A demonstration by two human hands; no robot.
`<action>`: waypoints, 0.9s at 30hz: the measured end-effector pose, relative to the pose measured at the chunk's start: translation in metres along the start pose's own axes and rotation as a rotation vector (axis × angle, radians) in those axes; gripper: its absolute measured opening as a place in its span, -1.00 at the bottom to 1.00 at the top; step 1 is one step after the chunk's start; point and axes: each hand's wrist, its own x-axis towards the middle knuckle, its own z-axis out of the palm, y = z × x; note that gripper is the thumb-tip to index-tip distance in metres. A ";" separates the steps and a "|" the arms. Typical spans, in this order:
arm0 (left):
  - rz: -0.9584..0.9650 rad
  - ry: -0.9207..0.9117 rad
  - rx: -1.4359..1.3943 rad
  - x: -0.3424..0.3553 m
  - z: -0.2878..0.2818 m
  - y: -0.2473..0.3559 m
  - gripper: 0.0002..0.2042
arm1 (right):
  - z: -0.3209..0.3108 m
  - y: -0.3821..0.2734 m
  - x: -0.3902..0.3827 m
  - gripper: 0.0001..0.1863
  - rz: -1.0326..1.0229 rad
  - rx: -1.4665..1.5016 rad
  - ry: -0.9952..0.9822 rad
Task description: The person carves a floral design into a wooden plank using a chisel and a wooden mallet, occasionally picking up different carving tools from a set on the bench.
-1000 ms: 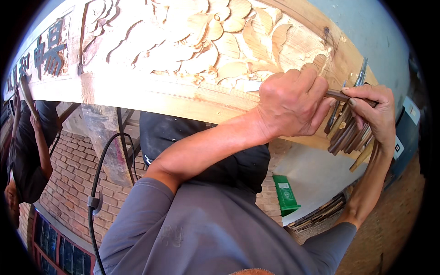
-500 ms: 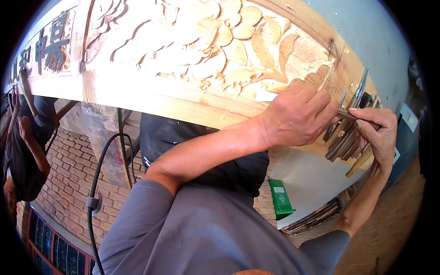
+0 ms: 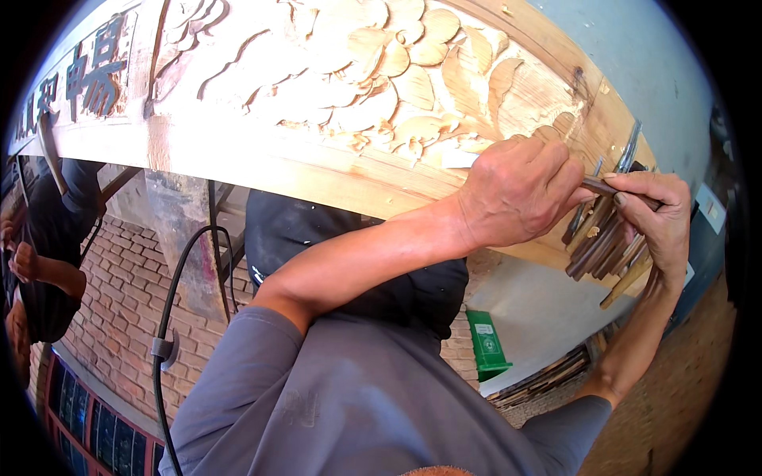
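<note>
A long pale wooden panel (image 3: 349, 170) crosses the upper part of the view, carved in relief with petals and leaves (image 3: 468, 71). My left hand (image 3: 520, 190) is closed low over its right part, wrapped round the front of a carving chisel. The chisel's dark wooden handle (image 3: 599, 186) runs out of that fist to the right; its blade is hidden beneath my left hand. My right hand (image 3: 657, 214) pinches the rear of the handle between thumb and fingers. Just below the handle lie several carving chisels (image 3: 607, 246) side by side, close to both hands.
Wood chips are scattered on the panel. Dark raised characters (image 3: 99, 79) fill its left end, where another person (image 3: 51, 270) sits. A wooden post (image 3: 186, 238) and black cable (image 3: 163, 317) stand left of my knees. A green bin (image 3: 486, 345) is below the panel.
My hands keep their grip on the chisel, and my left fist sits marginally lower and more to the left. At far left, the other person's hand has moved down and left.
</note>
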 end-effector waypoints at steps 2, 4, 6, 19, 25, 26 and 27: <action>-0.030 0.033 0.009 0.001 0.001 0.000 -0.74 | -0.001 -0.004 0.003 -0.74 -0.007 -0.012 -0.008; -0.039 0.044 0.006 0.000 0.002 0.000 -0.74 | -0.001 -0.007 0.007 -0.74 -0.021 -0.035 -0.014; -0.048 0.058 0.004 0.000 0.002 0.000 -0.74 | -0.001 -0.008 0.009 -0.74 -0.036 -0.039 -0.024; -0.083 0.060 0.015 0.001 0.004 0.003 -0.78 | 0.000 -0.020 0.013 -0.74 -0.011 -0.044 -0.045; -0.108 0.072 0.066 0.001 -0.010 0.000 -0.80 | 0.013 -0.021 0.033 -0.75 -0.034 0.010 -0.110; -0.121 0.065 0.068 0.000 -0.011 -0.001 -0.80 | 0.013 -0.020 0.031 -0.75 -0.042 0.013 -0.108; -0.112 0.075 0.077 0.000 -0.012 -0.004 -0.80 | 0.012 -0.020 0.028 -0.75 -0.033 -0.012 -0.107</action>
